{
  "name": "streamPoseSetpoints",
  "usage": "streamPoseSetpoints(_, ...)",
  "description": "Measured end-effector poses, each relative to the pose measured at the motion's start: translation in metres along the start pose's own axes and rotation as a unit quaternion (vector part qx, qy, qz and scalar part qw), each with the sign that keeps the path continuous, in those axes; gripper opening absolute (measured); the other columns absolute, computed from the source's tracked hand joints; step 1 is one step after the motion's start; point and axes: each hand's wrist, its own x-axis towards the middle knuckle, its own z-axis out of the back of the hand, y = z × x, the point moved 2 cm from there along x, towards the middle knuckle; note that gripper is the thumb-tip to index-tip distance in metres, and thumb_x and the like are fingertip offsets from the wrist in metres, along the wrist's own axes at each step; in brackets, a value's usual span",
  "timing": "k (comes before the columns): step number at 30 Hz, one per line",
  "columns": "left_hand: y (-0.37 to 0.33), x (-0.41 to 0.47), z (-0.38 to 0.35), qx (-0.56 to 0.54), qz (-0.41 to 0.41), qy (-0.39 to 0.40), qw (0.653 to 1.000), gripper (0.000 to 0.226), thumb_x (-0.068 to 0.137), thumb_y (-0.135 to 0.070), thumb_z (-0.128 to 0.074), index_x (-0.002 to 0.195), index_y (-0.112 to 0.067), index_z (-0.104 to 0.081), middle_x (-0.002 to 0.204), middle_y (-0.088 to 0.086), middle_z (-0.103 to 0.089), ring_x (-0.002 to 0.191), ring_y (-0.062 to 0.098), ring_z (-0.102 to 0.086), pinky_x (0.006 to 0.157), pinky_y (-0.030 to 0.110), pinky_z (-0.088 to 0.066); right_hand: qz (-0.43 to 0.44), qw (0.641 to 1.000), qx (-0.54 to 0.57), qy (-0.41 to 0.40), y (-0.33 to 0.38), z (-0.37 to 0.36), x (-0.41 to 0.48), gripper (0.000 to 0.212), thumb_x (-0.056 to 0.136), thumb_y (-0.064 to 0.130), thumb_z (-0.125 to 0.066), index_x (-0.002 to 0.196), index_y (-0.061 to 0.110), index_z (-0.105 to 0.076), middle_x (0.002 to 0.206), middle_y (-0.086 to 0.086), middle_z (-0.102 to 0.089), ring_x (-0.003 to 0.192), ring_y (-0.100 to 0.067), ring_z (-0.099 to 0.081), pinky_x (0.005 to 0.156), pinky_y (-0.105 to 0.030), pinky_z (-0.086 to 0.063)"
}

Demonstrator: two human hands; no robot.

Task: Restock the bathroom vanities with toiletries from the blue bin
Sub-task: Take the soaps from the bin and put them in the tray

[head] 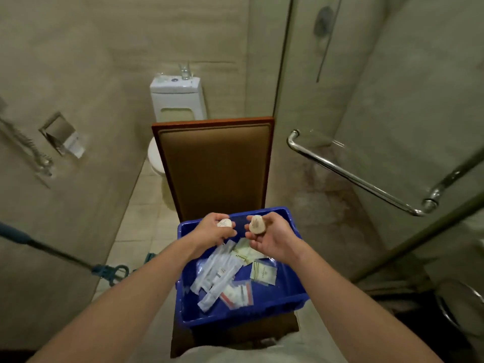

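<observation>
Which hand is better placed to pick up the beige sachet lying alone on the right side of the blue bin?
Probably the right hand: it hovers on the beige sachet's side of the blue bin; the left hand would cross over. Each hand grips a small round container.

A brown padded chair (pixel 214 163) stands before a white toilet (pixel 176 100), beside a glass shower door (pixel 392 100).
</observation>
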Motion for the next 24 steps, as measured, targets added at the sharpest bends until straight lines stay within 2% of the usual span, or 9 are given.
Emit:
streamPoseSetpoints(4,0.001,-0.015,-0.008,0.034,-0.013,0.067,0.997,0.054,0.080,0.001,-0.073,0.126,-0.013,-0.049,0.111,0.010,-0.061,0.082,0.014,-0.059,0.061,0.021,-0.048,0.048,0.997,0.053,-0.017,-0.018,0.005,-0.030,0.039,0.102,0.017,-0.032,0.129,-0.002,-0.052,0.101,-0.014,-0.058,0.072,-0.020,-0.057,0.060,-0.029,-0.046)
streamPoseSetpoints(8,0.003,-0.030,-0.028,0.078,-0.028,0.108,0.991,0.052,0.081,-0.003,-0.074,0.126,-0.014,-0.051,0.114,0.014,-0.058,0.084,0.016,-0.057,0.065,0.023,-0.049,0.114,0.990,0.072,-0.039,-0.038,0.025,-0.063,0.030,0.100,0.015,-0.050,0.124,-0.003,-0.053,0.112,-0.015,-0.057,0.086,-0.023,-0.066,0.066,-0.030,-0.055)
streamPoseSetpoints(11,0.003,-0.037,-0.050,0.098,-0.047,0.148,0.983,0.052,0.083,-0.004,-0.072,0.130,-0.013,-0.052,0.116,0.014,-0.058,0.085,0.016,-0.058,0.068,0.024,-0.050,0.173,0.980,0.055,-0.085,-0.048,0.050,-0.088,0.033,0.091,0.009,-0.065,0.122,0.000,-0.057,0.112,-0.016,-0.064,0.092,-0.026,-0.071,0.069,-0.029,-0.058)
streamPoseSetpoints(14,-0.001,-0.046,-0.079,0.122,-0.069,0.202,0.969,0.052,0.085,-0.007,-0.071,0.133,-0.012,-0.052,0.108,0.010,-0.063,0.080,0.011,-0.062,0.065,0.020,-0.052,0.202,0.968,0.008,-0.148,-0.057,0.074,-0.114,0.033,0.082,0.006,-0.075,0.110,0.010,-0.059,0.103,-0.017,-0.073,0.092,-0.025,-0.073,0.071,-0.029,-0.059)
streamPoseSetpoints(17,-0.004,-0.056,-0.111,0.121,-0.076,0.245,0.959,0.053,0.084,-0.006,-0.071,0.134,-0.010,-0.052,0.103,0.008,-0.069,0.084,0.011,-0.070,0.070,0.021,-0.055,0.221,0.953,-0.028,-0.207,-0.065,0.099,-0.135,0.048,0.071,0.004,-0.083,0.114,0.008,-0.062,0.102,-0.013,-0.073,0.092,-0.025,-0.073,0.077,-0.032,-0.060)
streamPoseSetpoints(21,-0.004,-0.069,-0.152,0.095,-0.047,0.284,0.953,0.059,0.083,-0.002,-0.071,0.137,-0.007,-0.048,0.114,0.013,-0.066,0.098,0.020,-0.070,0.068,0.022,-0.056,0.252,0.927,-0.006,-0.279,-0.076,0.131,-0.163,0.050,0.070,-0.008,-0.079,0.114,0.006,-0.060,0.109,-0.016,-0.067,0.092,-0.026,-0.070,0.063,-0.028,-0.057)
streamPoseSetpoints(24,-0.005,-0.081,-0.188,0.094,-0.030,0.311,0.945,0.062,0.084,0.004,-0.068,0.140,-0.007,-0.043,0.118,0.016,-0.065,0.102,0.025,-0.069,0.078,0.029,-0.058,0.268,0.909,-0.017,-0.319,-0.086,0.157,-0.191,0.049,0.069,-0.011,-0.078,0.109,0.012,-0.060,0.106,-0.015,-0.065,0.084,-0.024,-0.066,0.057,-0.026,-0.055)
